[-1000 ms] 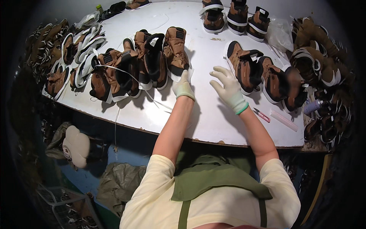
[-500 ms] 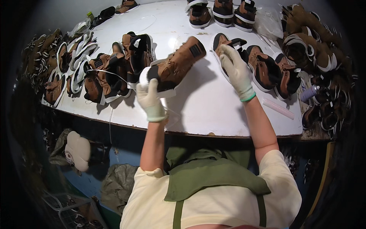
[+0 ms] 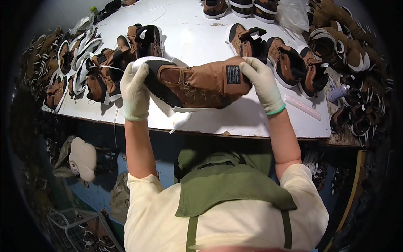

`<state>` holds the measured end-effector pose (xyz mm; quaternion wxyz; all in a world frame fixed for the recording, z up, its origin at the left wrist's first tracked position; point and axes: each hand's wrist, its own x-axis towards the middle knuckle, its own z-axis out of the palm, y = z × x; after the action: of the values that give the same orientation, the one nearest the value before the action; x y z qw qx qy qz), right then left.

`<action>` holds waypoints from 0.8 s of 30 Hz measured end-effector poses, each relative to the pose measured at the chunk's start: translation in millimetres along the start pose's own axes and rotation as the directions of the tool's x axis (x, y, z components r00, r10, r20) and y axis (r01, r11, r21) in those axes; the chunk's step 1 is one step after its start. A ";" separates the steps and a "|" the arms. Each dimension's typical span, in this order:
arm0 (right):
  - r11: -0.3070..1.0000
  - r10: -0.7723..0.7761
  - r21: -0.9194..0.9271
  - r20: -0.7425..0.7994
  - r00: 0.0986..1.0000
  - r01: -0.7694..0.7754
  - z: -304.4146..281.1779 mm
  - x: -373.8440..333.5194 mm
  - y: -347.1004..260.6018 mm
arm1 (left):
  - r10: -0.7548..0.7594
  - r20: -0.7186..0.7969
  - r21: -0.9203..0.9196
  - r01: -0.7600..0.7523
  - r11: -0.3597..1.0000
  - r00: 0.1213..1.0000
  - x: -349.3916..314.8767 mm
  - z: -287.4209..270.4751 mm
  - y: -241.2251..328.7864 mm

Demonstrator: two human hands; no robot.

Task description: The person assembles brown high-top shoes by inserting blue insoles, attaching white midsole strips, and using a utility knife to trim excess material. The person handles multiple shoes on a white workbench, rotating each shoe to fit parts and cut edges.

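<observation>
Brown high-top shoe (image 3: 201,86) with black toe trim, white sole and a dark label (image 3: 233,74) near its cuff, held sideways straight ahead at twelve o'clock, above the bench (image 3: 252,124); toe toward nine o'clock, cuff toward three.

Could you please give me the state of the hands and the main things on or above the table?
Brown shoe, raised above the table, toe leftward.
Left hand, gloved, gripping the shoe's toe.
Right hand, gloved, gripping its ankle end.
Three shoes by the right hand, upright.
Pink strip, lying flat.
Plastic bag, crumpled.
</observation>
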<state>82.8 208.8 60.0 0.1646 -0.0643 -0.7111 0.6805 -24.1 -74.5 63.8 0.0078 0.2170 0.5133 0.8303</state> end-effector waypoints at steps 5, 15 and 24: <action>0.980 0.113 0.160 0.055 0.992 -0.120 5.9 -13.9 5.0 | -0.109 0.020 -0.048 0.110 0.993 0.994 19.0 -13.2 -21.5; 0.928 0.046 0.365 0.095 0.994 -0.078 16.8 -34.5 7.8 | -0.467 0.134 -0.132 0.483 0.866 0.874 40.1 -38.3 -78.1; 0.646 0.295 0.701 0.136 0.946 -0.302 -8.5 -21.2 40.3 | -0.480 0.273 -0.400 0.552 0.732 0.834 51.1 -32.5 -97.4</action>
<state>100.0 212.8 17.2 0.0591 -0.1085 -0.3721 0.9199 -102.8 -44.0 -13.8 0.3288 0.1196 0.3378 0.8738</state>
